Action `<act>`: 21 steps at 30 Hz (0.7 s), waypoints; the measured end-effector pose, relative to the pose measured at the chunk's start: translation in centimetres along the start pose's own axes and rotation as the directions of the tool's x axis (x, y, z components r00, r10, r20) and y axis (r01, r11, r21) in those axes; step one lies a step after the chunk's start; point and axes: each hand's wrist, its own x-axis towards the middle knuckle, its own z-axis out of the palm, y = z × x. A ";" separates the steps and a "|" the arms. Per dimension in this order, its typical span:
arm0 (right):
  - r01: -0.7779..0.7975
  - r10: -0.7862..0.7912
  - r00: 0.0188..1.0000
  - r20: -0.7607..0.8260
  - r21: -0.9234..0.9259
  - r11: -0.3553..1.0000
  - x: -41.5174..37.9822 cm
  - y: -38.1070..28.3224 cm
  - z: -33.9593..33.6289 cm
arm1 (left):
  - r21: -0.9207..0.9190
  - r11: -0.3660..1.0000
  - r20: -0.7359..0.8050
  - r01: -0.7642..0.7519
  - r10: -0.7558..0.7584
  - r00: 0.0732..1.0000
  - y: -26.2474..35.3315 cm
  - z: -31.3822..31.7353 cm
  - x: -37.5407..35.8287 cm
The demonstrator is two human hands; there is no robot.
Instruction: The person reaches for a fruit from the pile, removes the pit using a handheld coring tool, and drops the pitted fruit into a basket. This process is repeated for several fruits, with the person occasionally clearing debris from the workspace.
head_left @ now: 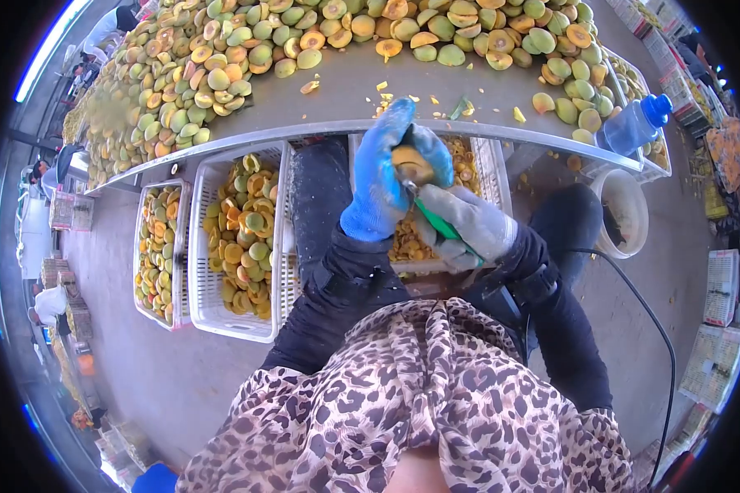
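My left hand [381, 177], in a blue glove, is wrapped round a halved fruit [411, 165] with its cut side showing. In a grey glove, my right hand [469, 223] grips a green-handled tool [437, 214], whose metal tip is at the fruit. Both hands are over a white crate [493, 177] between my knees, which holds orange fruit pieces. Just beyond them, small orange scraps [381, 85] lie on the metal table [337, 82].
Fruit halves [222, 78] are heaped along the table. At left stand two white crates [201, 271] of fruit. A blue bottle [633, 126] is at the table's right edge, above a white bucket [635, 215]. A black cable [664, 329] curves at right.
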 end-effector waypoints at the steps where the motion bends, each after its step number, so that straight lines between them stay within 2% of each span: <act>1: 0.004 -0.029 0.992 0.124 0.195 0.981 -0.1 0.5 0.2 | -0.141 0.990 0.064 -0.011 0.020 0.998 -0.5 -0.2 0.2; 2: -0.017 -0.081 0.967 0.240 0.379 0.925 -0.1 0.8 0.3 | -0.279 0.960 0.122 -0.015 0.051 0.991 -0.9 -0.4 0.2; 3: -0.020 -0.078 0.967 0.242 0.377 0.926 0.1 1.2 0.1 | -0.102 0.991 -0.121 0.091 -0.104 0.987 1.4 1.9 0.8; 4: -0.132 -0.064 0.939 0.338 0.525 0.841 0.3 1.7 -0.4 | -0.102 0.991 -0.121 0.091 -0.103 0.987 0.6 1.7 1.1; 5: -0.248 -0.070 0.901 0.428 0.642 0.726 0.4 2.0 -1.0 | -0.352 0.902 -0.301 0.250 -0.362 0.882 -0.7 1.1 1.8; 6: -0.246 -0.071 0.901 0.427 0.641 0.727 0.1 2.0 -1.2 | -0.602 0.732 -0.386 0.319 -0.617 0.685 -0.7 1.2 2.5; 7: -0.169 -0.088 0.912 0.401 0.561 0.810 -0.4 2.1 -1.4 | -0.648 0.627 -0.172 0.433 -0.673 0.719 0.9 1.1 1.9; 8: -0.092 -0.107 0.919 0.380 0.468 0.879 -0.8 2.3 -1.5 | -0.649 0.628 -0.175 0.429 -0.672 0.720 0.8 -0.1 1.9; 10: -0.100 -0.080 0.912 0.402 0.409 0.907 0.3 3.5 -1.8 | -0.680 0.637 -0.263 0.363 -0.674 0.690 0.2 -2.2 1.8; 11: 0.332 -0.332 0.943 -0.032 0.002 0.943 2.1 5.0 -1.6 | -0.594 0.710 -0.393 0.378 -0.667 0.633 -0.1 -2.3 1.7; 12: 0.470 -0.669 0.683 -0.295 -0.524 0.711 3.1 5.3 -1.3 | -0.596 0.707 -0.394 0.380 -0.670 0.629 -0.1 -2.2 1.3; 13: 0.267 -0.715 0.607 -0.347 -0.758 0.595 3.4 5.0 -1.9 | -0.556 0.729 -0.398 0.399 -0.655 0.642 -0.1 -1.9 0.8; 14: 0.263 -0.719 0.601 -0.350 -0.762 0.591 3.5 4.7 -2.2 | -0.512 0.752 -0.397 0.415 -0.636 0.662 -0.1 -1.7 0.7; 15: 0.182 -0.744 0.583 -0.328 -0.839 0.512 3.2 3.3 -1.7 | -0.425 0.764 -0.425 0.486 -0.642 0.638 -0.6 -1.9 0.5; 16: 0.096 -0.763 0.570 -0.304 -0.898 0.429 3.0 2.5 -1.1 | -0.426 0.763 -0.424 0.487 -0.644 0.637 -1.4 -2.4 -0.3; 17: 0.023 -0.748 0.598 -0.289 -0.926 0.377 3.2 2.2 -0.8 | -0.358 0.830 -0.377 0.427 -0.547 0.747 -2.4 -3.0 -1.0; 18: 0.022 -0.751 0.595 -0.287 -0.928 0.372 3.3 2.0 -0.7 | -0.295 0.890 -0.318 0.349 -0.436 0.842 -2.9 -3.0 -1.3; 19: -0.033 -0.733 0.617 -0.287 -0.940 0.340 3.6 2.0 -0.6 | 0.441 0.890 -0.250 0.118 -0.004 0.968 -1.5 -1.0 -2.2; 20: -0.085 -0.716 0.637 -0.286 -0.949 0.303 3.9 2.1 -0.5 | 0.441 0.891 -0.248 0.107 0.006 0.969 -1.7 -1.4 -2.2; 21: -0.155 -0.710 0.645 -0.283 -0.958 0.241 4.2 2.5 -0.3 | -0.071 0.966 -0.341 0.249 -0.258 0.904 -2.2 -2.0 -2.2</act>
